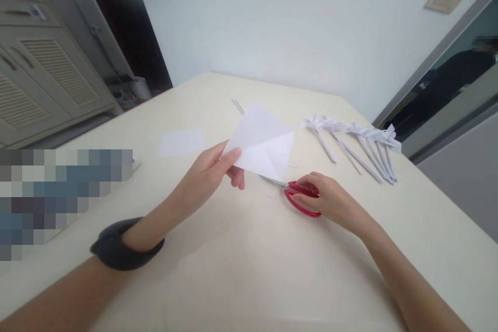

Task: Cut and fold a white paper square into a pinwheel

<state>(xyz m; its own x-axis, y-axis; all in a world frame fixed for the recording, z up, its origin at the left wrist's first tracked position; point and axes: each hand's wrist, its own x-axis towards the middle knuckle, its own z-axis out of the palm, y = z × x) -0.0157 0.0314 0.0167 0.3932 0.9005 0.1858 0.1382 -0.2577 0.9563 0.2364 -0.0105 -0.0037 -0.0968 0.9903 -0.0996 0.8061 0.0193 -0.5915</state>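
Pinched between the thumb and fingers of my left hand (pixel 218 163) is a creased white sheet of paper (pixel 260 137), raised above the table. My right hand (pixel 324 197) grips the red handles of a pair of scissors (pixel 301 202). The scissor blades point left, just below the paper's lower edge; their tips are partly hidden, and I cannot tell whether they touch the paper. Behind the raised sheet, thin grey-white sticks (pixel 237 106) show in part.
Several rolled paper stems with white paper flowers (pixel 354 127) lie on the right of the white table (pixel 241 270). A flat piece of paper (pixel 181 142) lies left of centre. A blurred-out object (pixel 58 192) is at the left edge. The wall (pixel 272 21) rises behind.
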